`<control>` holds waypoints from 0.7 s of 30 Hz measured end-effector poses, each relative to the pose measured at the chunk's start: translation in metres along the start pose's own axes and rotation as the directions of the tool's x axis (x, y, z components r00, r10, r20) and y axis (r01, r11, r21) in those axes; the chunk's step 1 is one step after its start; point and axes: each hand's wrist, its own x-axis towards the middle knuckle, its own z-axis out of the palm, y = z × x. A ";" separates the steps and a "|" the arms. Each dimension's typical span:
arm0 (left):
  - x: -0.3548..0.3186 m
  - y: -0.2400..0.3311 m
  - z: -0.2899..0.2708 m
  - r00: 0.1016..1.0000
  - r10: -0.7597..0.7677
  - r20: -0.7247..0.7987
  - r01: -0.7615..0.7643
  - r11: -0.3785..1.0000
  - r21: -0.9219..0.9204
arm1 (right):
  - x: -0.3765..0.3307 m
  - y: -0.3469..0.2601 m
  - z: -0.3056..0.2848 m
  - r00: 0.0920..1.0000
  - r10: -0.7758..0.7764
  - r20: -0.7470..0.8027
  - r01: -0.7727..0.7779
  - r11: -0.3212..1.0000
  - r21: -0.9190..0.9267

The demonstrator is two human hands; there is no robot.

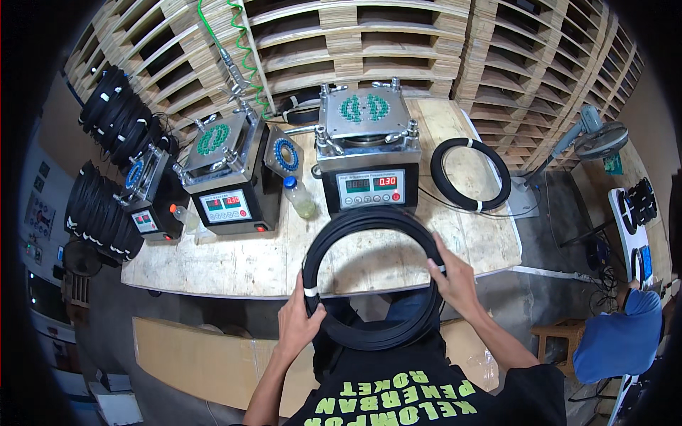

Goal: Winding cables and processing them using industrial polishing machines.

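Observation:
Between my two hands I hold a black cable coil (373,219), a thick ring tied with white bands, in front of my body at the table's front edge. My left hand (298,321) grips its left side beside a white band. On the opposite side, my right hand (455,278) grips the ring by another white band. Just beyond the coil stands a polishing machine (368,153) with a lit red and green display and a metal top plate bearing green-capped parts. A second black coil (470,175) lies flat on the table to the right.
Two similar machines (226,177) (147,192) stand left on the wooden table (284,266). A blue-capped bottle (300,199) sits between machines. Black coils (99,213) are stacked far left. Wooden pallets (362,42) rise behind. A fan (600,140) and a person in blue (618,334) are at right.

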 end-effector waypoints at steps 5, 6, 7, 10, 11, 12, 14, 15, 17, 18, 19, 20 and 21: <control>0.005 -0.036 0.028 0.990 -0.084 0.117 0.068 0.989 0.134 | -0.009 0.044 0.041 0.968 0.153 0.198 -0.132 0.985 -0.114; 0.007 -0.036 0.028 0.990 -0.082 0.113 0.066 0.989 0.134 | -0.011 0.048 0.045 0.966 0.151 0.207 -0.117 0.979 -0.168; 0.009 -0.035 0.027 0.986 -0.105 0.131 0.084 0.984 0.157 | -0.012 0.049 0.048 0.968 0.145 0.203 -0.112 0.979 -0.168; 0.018 -0.039 0.026 0.987 -0.088 0.135 0.061 0.979 0.195 | -0.010 0.053 0.051 0.973 0.086 0.213 -0.024 0.960 -0.279; 0.021 -0.041 0.028 0.990 -0.055 0.129 0.026 0.976 0.214 | -0.008 0.055 0.052 0.975 0.077 0.208 -0.016 0.959 -0.281; 0.025 -0.043 0.030 0.992 -0.048 0.120 0.022 0.977 0.211 | -0.004 0.056 0.053 0.978 0.052 0.203 0.012 0.953 -0.302; 0.036 -0.049 0.034 0.992 -0.019 0.127 -0.009 0.976 0.216 | 0.009 0.051 0.050 0.978 0.035 0.206 0.036 0.943 -0.332; 0.042 -0.054 0.037 0.993 -0.007 0.116 -0.019 0.976 0.216 | 0.014 0.055 0.053 0.981 0.025 0.194 0.042 0.942 -0.334; 0.056 -0.050 0.036 0.993 0.011 0.119 -0.037 0.975 0.221 | 0.028 0.054 0.058 0.986 -0.008 0.166 0.062 0.945 -0.321; 0.059 -0.049 0.033 0.982 -0.067 0.174 0.019 0.964 0.265 | 0.030 0.053 0.057 0.974 0.076 0.214 0.008 0.930 -0.368; 0.064 -0.047 0.029 0.984 -0.057 0.168 0.011 0.964 0.264 | 0.033 0.049 0.050 0.961 0.126 0.246 -0.021 0.920 -0.392; 0.069 -0.046 0.024 0.972 -0.101 0.212 0.042 0.963 0.267 | 0.039 0.054 0.047 0.965 0.119 0.233 -0.034 0.940 -0.340; 0.073 -0.048 0.019 0.956 -0.146 0.254 0.074 0.959 0.272 | 0.046 0.065 0.044 0.969 0.111 0.221 -0.045 0.957 -0.286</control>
